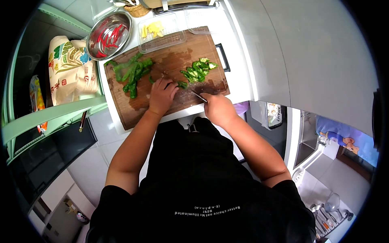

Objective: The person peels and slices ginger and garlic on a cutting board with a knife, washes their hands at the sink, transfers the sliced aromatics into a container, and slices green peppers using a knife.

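Note:
My left hand point(163, 95) presses a green pepper against the wooden cutting board point(170, 52), its fingers curled over it. The pepper's cut end point(182, 84) sticks out to the right of my fingertips. My right hand point(219, 108) is closed round a knife point(198, 96), whose blade points up and left near that end. Sliced green pepper point(198, 71) lies in a pile above the knife. Several whole green peppers point(135, 73) are heaped on the left part of the board.
Beyond the board are a steel bowl point(90, 40) with red pepper strips point(109, 38), a clear tray point(164, 45) with yellow pieces point(153, 29), and another clear tray point(202, 28). A large printed bag point(67, 73) stands on the left. The board has a black handle point(223, 58).

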Available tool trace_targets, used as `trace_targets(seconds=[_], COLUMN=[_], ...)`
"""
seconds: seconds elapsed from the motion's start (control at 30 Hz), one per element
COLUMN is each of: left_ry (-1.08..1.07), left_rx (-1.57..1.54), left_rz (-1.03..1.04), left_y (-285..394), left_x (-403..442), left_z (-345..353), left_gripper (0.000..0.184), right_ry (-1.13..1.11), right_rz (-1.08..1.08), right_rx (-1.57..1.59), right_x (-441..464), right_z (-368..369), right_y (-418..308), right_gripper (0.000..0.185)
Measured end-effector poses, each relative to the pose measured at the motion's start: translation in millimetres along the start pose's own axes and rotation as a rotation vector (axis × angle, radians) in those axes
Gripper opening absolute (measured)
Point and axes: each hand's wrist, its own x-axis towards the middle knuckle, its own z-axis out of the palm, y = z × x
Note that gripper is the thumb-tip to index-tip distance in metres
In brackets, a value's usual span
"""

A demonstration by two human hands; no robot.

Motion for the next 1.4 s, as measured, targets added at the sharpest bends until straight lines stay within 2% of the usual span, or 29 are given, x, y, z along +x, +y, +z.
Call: trace_targets(seconds=[0.23, 0.47, 0.5, 0.57, 0.63, 0.77, 0.87, 0.97, 1.07, 1.17, 1.4], left_ry=[-0.012, -0.085, -0.069, -0.047, -0.091, -0.238, -0.175, -0.199, -0.137, -0.020, 0.011], left_rx=[-0.017, -0.112, -0.145, -0.213, -0.078, 0.017, -0.034, -0.077, 0.048, 0.132, 0.177], left_rz=[-0.050, -0.088, -0.117, -0.185, -0.103, 0.008, -0.097, -0.130, -0.111, 0.060, -0.007], left_y=[5, -1, -2, -3, -3, -7, -4, -8, -2, 1, 10], left_x=[4, 2, 7, 9, 17, 20, 22, 16, 11, 8, 5], left_z=[-4, -2, -4, -10, -23, -34, -31, -17, -17, -19, -15], left_gripper=[0.015, 0.019, 0.020, 0.021, 0.021, 0.019, 0.017, 0.017, 0.019, 0.019, 0.018], right_ry=[-0.092, -0.025, -0.104, -0.083, -0.062, -0.016, 0.018, 0.052, 0.119, 0.112, 0.013], right_rz=[0.061, -0.055, -0.023, 0.029, 0.100, 0.121, 0.061, 0.027, -0.029, -0.055, -0.018], right_rx=[-0.097, 0.000, -0.024, 0.154, 0.303, 0.311, 0.312, 0.275, 0.182, 0.117, -0.024], right_x=[-3, 35, 39, 40, 42, 34, 28, 21, 17, 9, -10], right_z=[7, 27, 18, 13, 14, 12, 15, 13, 23, 20, 16], right_y=[4, 10, 7, 16, 26, 30, 33, 29, 34, 24, 4], right_gripper=[0.031, 0.034, 0.029, 0.025, 0.021, 0.020, 0.020, 0.021, 0.025, 0.030, 0.037])
